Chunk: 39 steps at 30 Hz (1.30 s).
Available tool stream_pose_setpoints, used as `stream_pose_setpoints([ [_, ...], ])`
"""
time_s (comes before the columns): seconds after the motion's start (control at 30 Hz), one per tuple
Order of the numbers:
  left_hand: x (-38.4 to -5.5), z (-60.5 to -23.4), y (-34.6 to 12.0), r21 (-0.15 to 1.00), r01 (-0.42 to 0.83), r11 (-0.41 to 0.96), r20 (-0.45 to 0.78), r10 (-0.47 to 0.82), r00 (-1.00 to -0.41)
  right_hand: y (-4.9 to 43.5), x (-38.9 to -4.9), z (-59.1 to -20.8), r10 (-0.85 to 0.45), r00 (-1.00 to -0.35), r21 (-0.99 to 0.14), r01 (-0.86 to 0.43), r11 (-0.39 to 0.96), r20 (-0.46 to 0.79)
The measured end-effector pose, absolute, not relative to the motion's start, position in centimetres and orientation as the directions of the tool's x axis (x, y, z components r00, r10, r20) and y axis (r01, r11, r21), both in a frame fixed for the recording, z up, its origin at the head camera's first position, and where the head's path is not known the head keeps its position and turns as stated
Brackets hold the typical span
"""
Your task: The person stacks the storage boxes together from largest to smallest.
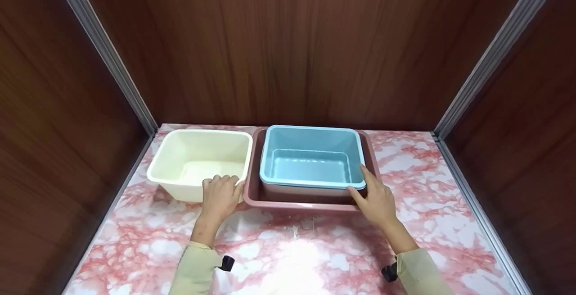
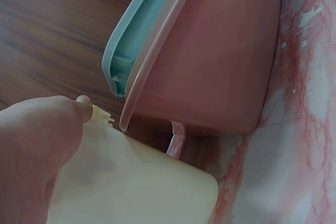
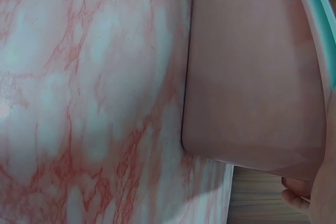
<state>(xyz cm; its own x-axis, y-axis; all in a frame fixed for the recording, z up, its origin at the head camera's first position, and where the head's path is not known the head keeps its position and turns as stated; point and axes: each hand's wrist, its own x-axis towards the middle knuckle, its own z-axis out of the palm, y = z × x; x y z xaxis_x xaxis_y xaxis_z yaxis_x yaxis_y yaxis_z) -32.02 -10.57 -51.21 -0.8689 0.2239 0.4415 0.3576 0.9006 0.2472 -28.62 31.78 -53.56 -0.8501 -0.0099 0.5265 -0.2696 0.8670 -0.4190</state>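
My left hand (image 1: 220, 198) grips the near right corner of a cream plastic bin (image 1: 180, 191), fingers over the rim. In the left wrist view the thumb side lies against the corner of the cream bin (image 2: 142, 177). A light blue bin (image 1: 310, 169) sits inside a wider dusky pink basin (image 1: 301, 206), its rim standing above the basin's. At the blue bin's near right corner, my right hand (image 1: 378, 198) holds the rim between thumb and fingers. In the right wrist view, some fingers (image 3: 296, 192) curl by the end of the pink basin (image 3: 252, 87).
Red and white marbled tabletop (image 1: 333, 250) extends in front of the bins. Dark wood panels (image 1: 288, 47) rise behind and at both sides, with metal corner posts (image 1: 108, 52). The cream bin stands close to the basin's left end.
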Motion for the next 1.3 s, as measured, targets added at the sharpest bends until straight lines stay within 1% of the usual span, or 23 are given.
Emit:
stream_pose_setpoints([
  [0.43, -30.9, -51.3, -10.4, 0.237, 0.346, 0.908, 0.435, 0.219, -0.873, 32.0, -28.6, -53.6, -0.008, -0.844, -0.431, -0.282, 0.858, 0.537],
  [0.57, -30.8, -51.2, -10.4, 0.253, 0.334, 0.908, 0.428, 0.204, -0.88, 32.0, -28.6, -53.5, -0.022, -0.848, -0.438, -0.295, 0.849, 0.529],
  [0.63, -30.7, -51.1, -10.4, 0.272, 0.327, 0.905, 0.422, 0.193, -0.886, 32.0, -28.6, -53.5, -0.024, -0.838, -0.437, -0.309, 0.845, 0.546],
  [0.73, -30.7, -51.1, -10.4, 0.312, 0.321, 0.894, 0.408, 0.179, -0.895, 31.9, -28.5, -53.4, -0.02, -0.78, -0.405, -0.347, 0.846, 0.626],
  [0.83, -30.5, -50.8, -10.6, 0.363, 0.322, 0.874, 0.39, 0.171, -0.905, 31.1, -28.3, -53.1, -0.015, -0.675, -0.361, -0.413, 0.836, 0.737],
  [0.93, -30.5, -50.3, -11.0, 0.418, 0.322, 0.849, 0.385, 0.156, -0.91, 29.4, -28.2, -52.3, -0.016, -0.569, -0.338, -0.511, 0.79, 0.822],
  [1.0, -30.6, -49.7, -11.4, 0.444, 0.322, 0.836, 0.389, 0.144, -0.91, 27.8, -27.9, -51.5, -0.024, -0.525, -0.335, -0.576, 0.745, 0.851],
  [1.03, -30.6, -49.4, -11.7, 0.453, 0.321, 0.832, 0.393, 0.137, -0.909, 27.0, -27.8, -51.1, -0.027, -0.515, -0.339, -0.604, 0.721, 0.857],
  [1.1, -30.9, -48.8, -12.5, 0.464, 0.321, 0.826, 0.399, 0.128, -0.908, 25.3, -27.4, -50.3, -0.036, -0.517, -0.359, -0.64, 0.679, 0.855],
  [1.3, -32.1, -46.6, -16.3, 0.458, 0.281, 0.844, 0.425, 0.07, -0.903, 20.3, -27.0, -48.8, -0.077, -0.591, -0.473, -0.711, 0.52, 0.803],
])
